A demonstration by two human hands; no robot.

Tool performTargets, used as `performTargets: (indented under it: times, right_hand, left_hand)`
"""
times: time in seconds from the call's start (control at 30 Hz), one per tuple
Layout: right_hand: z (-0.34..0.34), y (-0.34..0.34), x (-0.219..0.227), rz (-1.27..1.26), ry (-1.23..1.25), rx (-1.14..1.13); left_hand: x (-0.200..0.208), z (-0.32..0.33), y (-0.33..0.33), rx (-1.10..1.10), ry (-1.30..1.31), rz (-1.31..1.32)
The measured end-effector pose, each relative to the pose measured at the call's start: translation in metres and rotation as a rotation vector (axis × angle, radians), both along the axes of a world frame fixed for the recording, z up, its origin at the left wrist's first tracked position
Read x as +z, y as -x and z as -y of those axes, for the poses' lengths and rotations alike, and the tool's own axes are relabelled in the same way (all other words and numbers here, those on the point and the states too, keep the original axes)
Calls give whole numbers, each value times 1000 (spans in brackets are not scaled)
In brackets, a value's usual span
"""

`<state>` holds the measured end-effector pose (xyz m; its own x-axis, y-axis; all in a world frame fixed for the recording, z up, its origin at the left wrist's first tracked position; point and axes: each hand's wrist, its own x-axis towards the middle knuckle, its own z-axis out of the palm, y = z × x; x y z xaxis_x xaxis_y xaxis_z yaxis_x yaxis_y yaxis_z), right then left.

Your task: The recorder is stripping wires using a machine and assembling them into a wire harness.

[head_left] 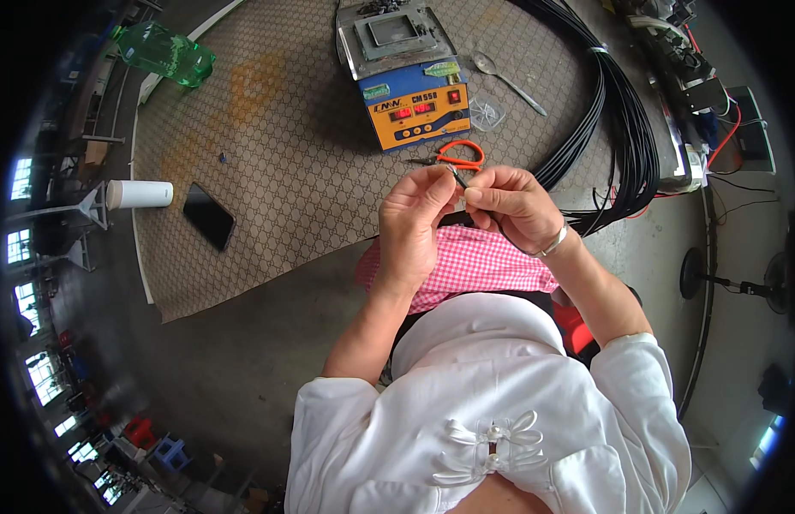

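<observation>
Both hands meet in front of me at the table's near edge, holding a thin black cable (pixel 460 181) between them. My left hand (pixel 416 224) pinches the cable's end between thumb and index finger; a small pale tip shows there, too small to make out. My right hand (pixel 519 207) is closed on the cable just behind, with more of it trailing below the fingers. Just beyond the fingertips lie cutters with orange handles (pixel 463 156). Behind them stands an orange and blue solder pot (pixel 421 116) with a lit red display and a metal tray on top.
A large coil of black cable (pixel 624 141) lies at the right, beside a metal spoon (pixel 511 84) and a small clear plastic bag (pixel 487 115). On the left are a green bottle (pixel 168 54), a white cup (pixel 140 194) and a black phone (pixel 209 217). The patterned tabletop (pixel 282 193) ends near my lap.
</observation>
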<state>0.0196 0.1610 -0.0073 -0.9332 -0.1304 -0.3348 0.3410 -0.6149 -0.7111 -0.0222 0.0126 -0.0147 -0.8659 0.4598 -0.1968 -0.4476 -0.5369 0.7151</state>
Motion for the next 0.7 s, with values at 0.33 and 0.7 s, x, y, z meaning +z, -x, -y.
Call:
performTargets:
  times: [0.33,0.7]
  right_hand:
    - [4,-2,5,-66,-357,-23]
    - [22,-2,-7,-106,-3,-164]
  left_hand:
    - [8,6,2,64,158,-179]
    - [-4,-13,-7,88,-169,89]
